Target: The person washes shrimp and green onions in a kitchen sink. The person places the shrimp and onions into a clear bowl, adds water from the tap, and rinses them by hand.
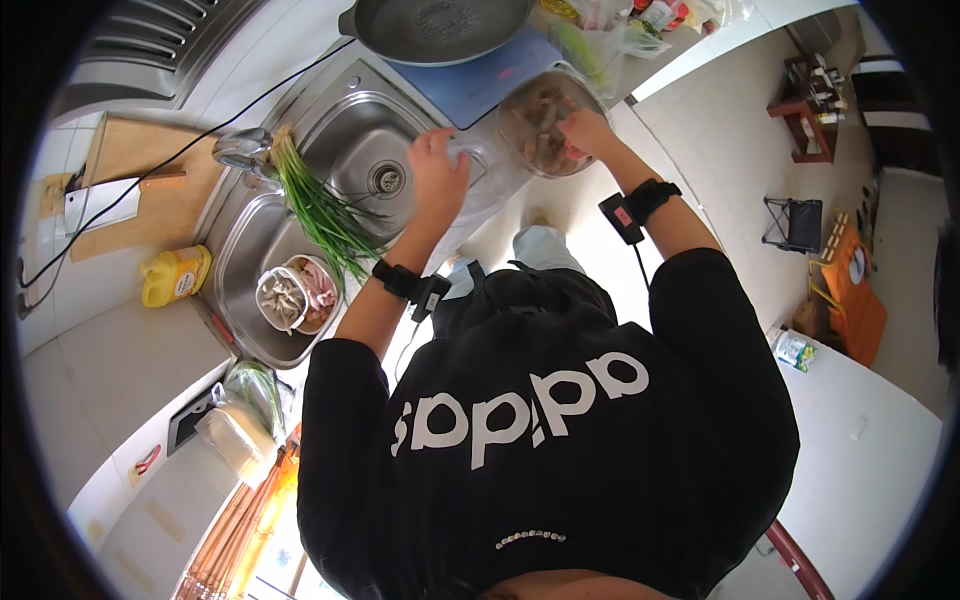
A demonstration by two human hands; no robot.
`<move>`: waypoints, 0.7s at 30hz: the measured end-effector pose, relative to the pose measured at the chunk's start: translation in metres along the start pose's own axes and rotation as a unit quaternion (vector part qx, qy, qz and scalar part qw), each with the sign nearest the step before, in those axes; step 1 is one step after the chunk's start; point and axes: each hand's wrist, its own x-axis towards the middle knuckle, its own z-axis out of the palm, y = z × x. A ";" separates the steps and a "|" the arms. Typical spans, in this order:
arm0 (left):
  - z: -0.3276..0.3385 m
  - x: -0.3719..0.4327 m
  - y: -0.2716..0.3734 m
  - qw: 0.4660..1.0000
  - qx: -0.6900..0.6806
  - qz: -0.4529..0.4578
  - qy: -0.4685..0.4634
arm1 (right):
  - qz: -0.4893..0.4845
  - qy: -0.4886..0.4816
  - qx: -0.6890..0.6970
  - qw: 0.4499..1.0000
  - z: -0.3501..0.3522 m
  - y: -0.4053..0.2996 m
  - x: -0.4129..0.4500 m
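Note:
My left hand (439,169) is at the sink's front edge, thumb and fingers apart, beside a clear plastic container or lid (486,176); whether it grips the plastic is unclear. Curled over the right part of a clear bowl (512,154) is my right hand (587,135). Brownish pieces of food (544,120) lie in that bowl; my fingertips are partly hidden, and I cannot tell what they hold. A bunch of green onions (315,199) lies across the divider of the steel double sink (352,142). White tubs (281,300) with pale and pink food stand in the left basin.
A dark pan (442,30) rests at the back on a blue-grey flat appliance (480,82). Bagged vegetables (581,52) lie beside it. A black cable (180,150) crosses above the faucet (244,146). A yellow jug (176,276) and a cleaver (101,206) are at left.

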 end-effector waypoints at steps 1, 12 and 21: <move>0.010 0.004 0.011 0.997 -0.060 -0.001 -0.044 | -0.036 -0.004 -0.083 0.996 -0.003 0.017 0.004; 0.175 0.039 0.034 0.854 -0.081 -0.464 -0.220 | 0.199 0.011 0.329 0.923 0.048 0.067 0.063; 0.211 0.063 0.027 0.736 -0.270 -0.586 -0.204 | 0.115 -0.100 0.413 0.898 0.052 0.057 0.077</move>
